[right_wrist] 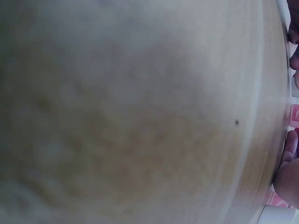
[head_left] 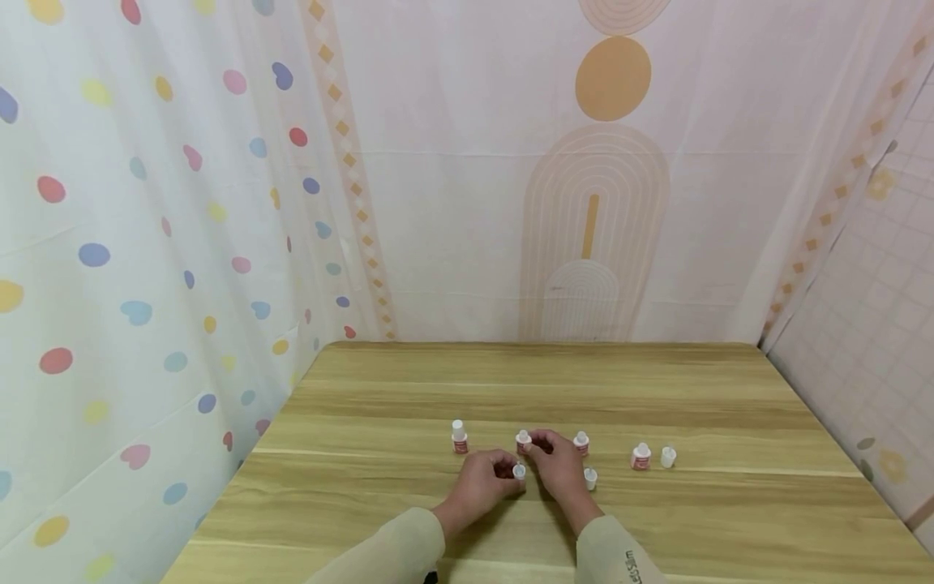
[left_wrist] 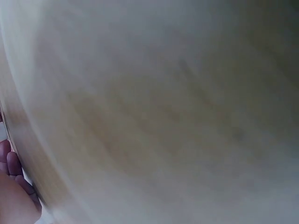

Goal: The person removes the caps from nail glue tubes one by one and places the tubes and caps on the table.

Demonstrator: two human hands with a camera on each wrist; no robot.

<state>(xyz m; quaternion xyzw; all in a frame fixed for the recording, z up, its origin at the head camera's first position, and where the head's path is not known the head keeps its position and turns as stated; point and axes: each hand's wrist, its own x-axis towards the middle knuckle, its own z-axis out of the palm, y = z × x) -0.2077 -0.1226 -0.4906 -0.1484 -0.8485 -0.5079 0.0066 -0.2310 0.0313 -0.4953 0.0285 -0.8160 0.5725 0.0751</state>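
My left hand (head_left: 483, 483) pinches a small white cap (head_left: 519, 471) between thumb and fingers, low over the wooden table. Just beyond it, a small red-labelled bottle (head_left: 522, 443) with its narrow white nozzle bare stands upright, and the fingers of my right hand (head_left: 560, 469) hold it from the right side. In the left wrist view, curled fingers (left_wrist: 14, 163) show only at the left edge. The right wrist view catches part of the right hand (right_wrist: 288, 179) and pink labels at its right edge; most of both wrist views is blurred tabletop.
To the left stands a bottle (head_left: 459, 438) with its white cap on. Right of my hands are two uncapped bottles, one nearer (head_left: 580, 444) and one farther right (head_left: 641, 457). Loose caps lie by them, one cap (head_left: 590, 479) beside my right wrist, another cap (head_left: 668, 457) farther right.
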